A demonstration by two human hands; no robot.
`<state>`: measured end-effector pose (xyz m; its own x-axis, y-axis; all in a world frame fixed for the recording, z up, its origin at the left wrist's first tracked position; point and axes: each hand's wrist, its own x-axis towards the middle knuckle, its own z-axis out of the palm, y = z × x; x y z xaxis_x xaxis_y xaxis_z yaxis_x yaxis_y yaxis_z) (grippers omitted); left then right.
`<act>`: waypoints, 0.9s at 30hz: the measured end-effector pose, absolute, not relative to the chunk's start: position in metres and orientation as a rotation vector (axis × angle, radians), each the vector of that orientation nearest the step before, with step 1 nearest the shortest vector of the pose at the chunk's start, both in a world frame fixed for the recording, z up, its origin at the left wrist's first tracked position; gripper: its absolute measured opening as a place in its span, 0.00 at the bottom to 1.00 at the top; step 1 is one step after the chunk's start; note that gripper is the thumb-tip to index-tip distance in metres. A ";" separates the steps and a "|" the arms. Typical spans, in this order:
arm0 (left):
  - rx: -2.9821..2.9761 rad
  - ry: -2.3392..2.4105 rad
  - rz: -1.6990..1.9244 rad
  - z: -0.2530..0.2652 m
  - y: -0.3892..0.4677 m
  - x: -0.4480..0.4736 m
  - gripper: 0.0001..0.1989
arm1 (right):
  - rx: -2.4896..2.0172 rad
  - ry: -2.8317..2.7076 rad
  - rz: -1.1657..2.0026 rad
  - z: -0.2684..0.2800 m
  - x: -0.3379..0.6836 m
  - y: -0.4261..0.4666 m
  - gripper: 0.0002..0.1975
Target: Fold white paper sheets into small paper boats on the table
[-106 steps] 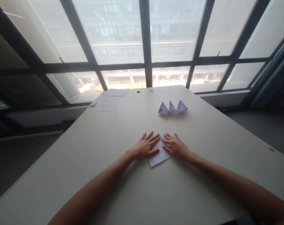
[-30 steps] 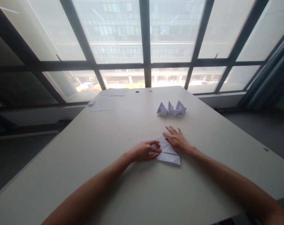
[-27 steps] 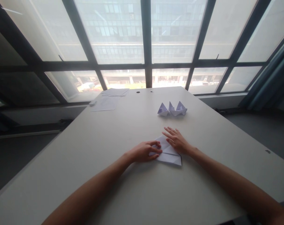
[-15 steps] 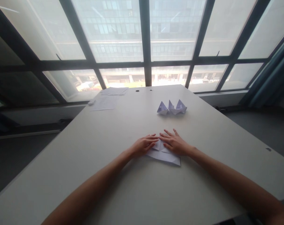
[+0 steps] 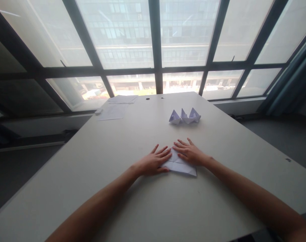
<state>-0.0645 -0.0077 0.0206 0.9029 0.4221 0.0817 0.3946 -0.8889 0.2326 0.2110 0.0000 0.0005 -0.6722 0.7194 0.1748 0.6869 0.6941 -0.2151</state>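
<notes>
A partly folded sheet of white paper [image 5: 181,168] lies flat on the white table [image 5: 132,141] in front of me. Two folded flaps meet along a line at its middle, and a strip runs along the near edge. My left hand [image 5: 155,161] rests on the paper's left side with fingers spread. On its upper right part lies my right hand [image 5: 190,153], flat, fingers apart. Both hands cover the paper's outer sides and much of its far tip.
Beyond the hands stand folded paper boats [image 5: 185,116] in a row. At the far left are flat paper sheets [image 5: 112,112] with a small white object [image 5: 98,111] beside them. Windows rise behind the table's far edge. A curtain [image 5: 281,84] hangs at right.
My left hand has spread its fingers and moved slightly down over the paper's left part. The near strip looks flatter. My right hand has barely moved.
</notes>
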 end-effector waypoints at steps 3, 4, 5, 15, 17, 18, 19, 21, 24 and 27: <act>2.818 0.515 0.283 0.025 -0.010 -0.060 0.30 | -1.125 -2.636 0.159 0.000 0.213 0.003 0.23; 2.789 0.479 0.306 0.027 -0.010 -0.059 0.28 | -1.120 -2.621 0.142 0.000 0.213 0.004 0.22; 2.761 0.460 0.325 0.027 -0.010 -0.059 0.27 | -1.109 -2.601 0.123 -0.001 0.214 0.005 0.22; 2.593 0.775 0.498 0.015 -0.007 -0.058 0.17 | -0.893 -2.476 0.435 0.026 0.217 -0.014 0.14; 2.558 0.784 0.518 0.015 -0.007 -0.056 0.17 | -0.884 -2.551 0.414 0.030 0.216 -0.019 0.15; 2.549 0.773 0.535 0.015 -0.006 -0.056 0.17 | -0.889 -2.577 0.391 0.031 0.215 -0.021 0.15; 2.549 0.755 0.551 0.016 -0.006 -0.056 0.17 | -0.897 -2.594 0.368 0.031 0.214 -0.023 0.13; 2.568 0.714 0.558 0.018 -0.006 -0.057 0.17 | -0.908 -2.611 0.338 0.031 0.212 -0.025 0.10; 2.625 0.755 0.527 0.019 -0.007 -0.059 0.17 | -0.929 -2.583 0.355 0.030 0.210 -0.024 0.10; 2.683 0.934 0.560 0.018 -0.006 -0.062 0.17 | -1.012 -2.503 0.432 0.028 0.211 -0.022 0.12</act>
